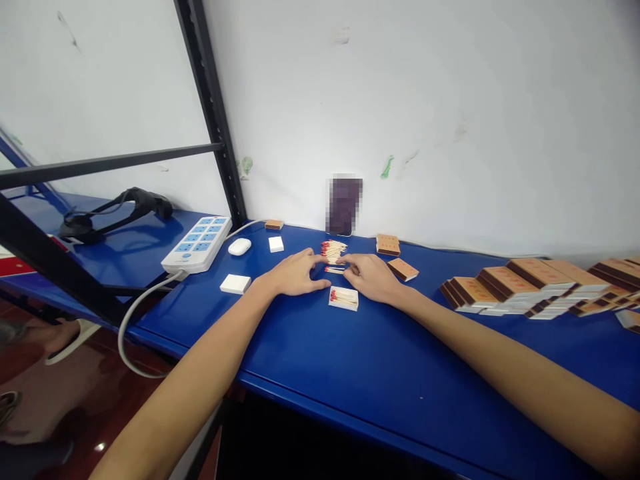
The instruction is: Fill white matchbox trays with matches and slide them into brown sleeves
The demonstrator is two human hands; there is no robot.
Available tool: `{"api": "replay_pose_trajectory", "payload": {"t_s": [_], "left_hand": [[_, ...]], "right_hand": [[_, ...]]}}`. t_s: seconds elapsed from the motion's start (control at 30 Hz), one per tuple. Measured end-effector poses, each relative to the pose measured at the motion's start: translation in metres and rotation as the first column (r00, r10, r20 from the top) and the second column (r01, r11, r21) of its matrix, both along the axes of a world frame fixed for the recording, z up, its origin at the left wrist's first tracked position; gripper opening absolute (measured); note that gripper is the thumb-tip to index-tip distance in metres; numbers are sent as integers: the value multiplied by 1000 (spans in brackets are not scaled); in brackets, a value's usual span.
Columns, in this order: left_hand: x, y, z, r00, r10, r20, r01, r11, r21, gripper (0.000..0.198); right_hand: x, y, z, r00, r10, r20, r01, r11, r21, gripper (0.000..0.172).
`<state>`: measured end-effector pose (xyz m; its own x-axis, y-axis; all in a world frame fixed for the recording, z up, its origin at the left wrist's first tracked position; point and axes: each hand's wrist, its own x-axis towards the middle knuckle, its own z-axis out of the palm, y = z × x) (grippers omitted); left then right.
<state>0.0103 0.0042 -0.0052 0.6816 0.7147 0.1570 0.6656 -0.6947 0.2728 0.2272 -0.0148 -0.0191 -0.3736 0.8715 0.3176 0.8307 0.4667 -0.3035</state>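
Observation:
My left hand (300, 272) rests on the blue surface with thumb and index finger spread apart, the index tip by the lower left edge of a pile of red-headed matches (333, 249). From the other side, my right hand (371, 276) reaches in with its index finger stretched to the pile's lower right edge and its other fingers bent. A few matches (335, 270) lie in a small row between the hands. Just in front sits a white matchbox tray (344, 306), partly filled with matches, their heads to the left. Neither hand visibly grips a match.
A phone (344, 205) leans on the wall. Matchboxes (520, 283) are stacked at the right, others (388, 244) near my right hand. White trays (235, 284), an earbud case (239, 247) and a power strip (199, 243) lie left, beside a black rack post (213, 100). A person's arm (50, 337) shows lower left.

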Motion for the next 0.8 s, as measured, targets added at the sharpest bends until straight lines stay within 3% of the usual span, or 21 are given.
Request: {"api": "replay_pose_trajectory", "payload": {"t_s": [0.8], "left_hand": [[1, 0, 1, 1000, 1, 11, -1, 1000, -3, 61]], "right_hand": [[0, 0, -1, 1000, -7, 12, 7, 1000, 21, 34]]}}
